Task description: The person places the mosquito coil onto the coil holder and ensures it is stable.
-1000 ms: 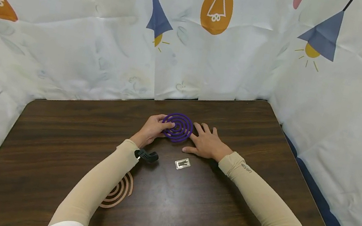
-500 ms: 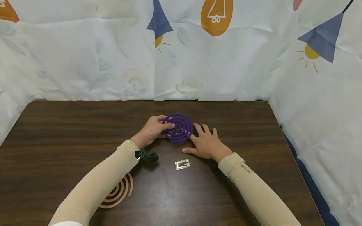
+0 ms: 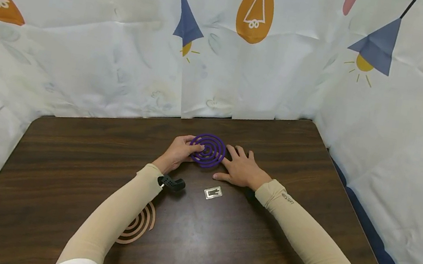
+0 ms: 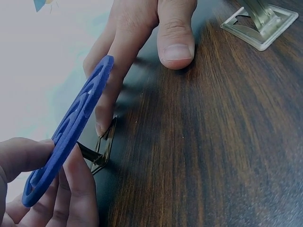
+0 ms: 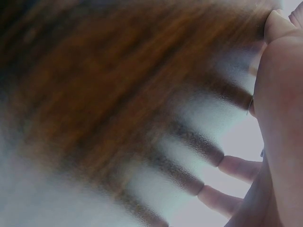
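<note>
My left hand (image 3: 178, 150) pinches a purple-blue mosquito coil (image 4: 75, 127) between thumb and fingers, the thumb near its centre. In the left wrist view the coil is tilted, seen nearly edge-on. Beneath it a small metal coil stand (image 4: 89, 152) rests on the table, its upright reaching to the coil's underside. My right hand (image 3: 244, 169) lies spread on the table just right of the coil. Its index fingertip touches the base of that stand; the other fingers and thumb rest on the tabletop. The right wrist view shows mostly my palm and blurred table.
A second metal coil stand (image 4: 272, 26) lies on the brown wood table (image 3: 77, 166), nearer me than the hands. A tan mosquito coil (image 3: 153, 219) is partly hidden under my left forearm. A black strap (image 3: 173, 183) is on my left wrist. Patterned white curtains (image 3: 122, 67) hang behind.
</note>
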Available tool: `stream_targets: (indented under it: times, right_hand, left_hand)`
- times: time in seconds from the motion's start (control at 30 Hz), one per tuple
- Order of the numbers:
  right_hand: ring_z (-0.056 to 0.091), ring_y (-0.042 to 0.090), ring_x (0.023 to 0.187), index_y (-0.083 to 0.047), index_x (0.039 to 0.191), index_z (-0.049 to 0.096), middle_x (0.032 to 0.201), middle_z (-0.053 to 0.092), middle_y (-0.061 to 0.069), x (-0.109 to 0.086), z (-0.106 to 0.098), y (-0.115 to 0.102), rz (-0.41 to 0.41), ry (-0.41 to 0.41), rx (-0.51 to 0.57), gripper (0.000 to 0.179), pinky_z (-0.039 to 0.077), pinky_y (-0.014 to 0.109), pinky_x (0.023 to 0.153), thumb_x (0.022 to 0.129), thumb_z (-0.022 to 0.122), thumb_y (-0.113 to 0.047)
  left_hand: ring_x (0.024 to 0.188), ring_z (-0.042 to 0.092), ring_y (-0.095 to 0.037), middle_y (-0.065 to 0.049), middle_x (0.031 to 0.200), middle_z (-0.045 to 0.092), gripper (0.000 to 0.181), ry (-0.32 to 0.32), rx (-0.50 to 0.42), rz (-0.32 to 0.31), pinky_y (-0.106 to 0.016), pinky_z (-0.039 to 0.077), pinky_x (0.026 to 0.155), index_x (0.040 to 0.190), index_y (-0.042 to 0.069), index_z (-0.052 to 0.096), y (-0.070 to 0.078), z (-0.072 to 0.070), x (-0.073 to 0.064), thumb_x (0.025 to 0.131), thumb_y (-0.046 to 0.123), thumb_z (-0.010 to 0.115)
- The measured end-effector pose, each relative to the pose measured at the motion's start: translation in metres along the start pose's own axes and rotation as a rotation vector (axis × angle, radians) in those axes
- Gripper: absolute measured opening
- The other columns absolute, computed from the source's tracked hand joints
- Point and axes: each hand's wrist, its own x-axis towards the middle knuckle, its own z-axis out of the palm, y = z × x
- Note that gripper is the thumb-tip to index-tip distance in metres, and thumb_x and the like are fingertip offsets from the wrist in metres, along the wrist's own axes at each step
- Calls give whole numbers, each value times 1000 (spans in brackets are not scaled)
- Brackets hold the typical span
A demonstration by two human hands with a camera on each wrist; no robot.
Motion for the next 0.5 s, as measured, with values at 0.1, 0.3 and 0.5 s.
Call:
stream_targets:
  times: [0.1,0.3,0.5]
  right_hand:
    - [22,43,157,-31,165,27,173,17,16,0,0,0,0,1,4,83,29,74,119,98,36,-79]
    - [22,43,157,-31,165,28,173,17,16,0,1,-1,-4,2,4,83,30,73,119,98,36,-79]
    - [22,42,158,-32,165,28,173,17,15,1,0,-1,6,-5,-22,83,31,72,119,97,35,-80]
  left_hand:
    - [82,74,-6,-17,131,71,48,0,3,0,-25,64,75,143,2,56,0,0,0,98,12,71]
    - [78,74,-6,-7,114,75,49,7,7,-5,-24,64,72,142,2,56,0,0,0,98,12,72]
    - [77,74,-5,-1,104,76,47,11,13,-3,-23,64,70,140,2,58,2,2,-2,97,11,72]
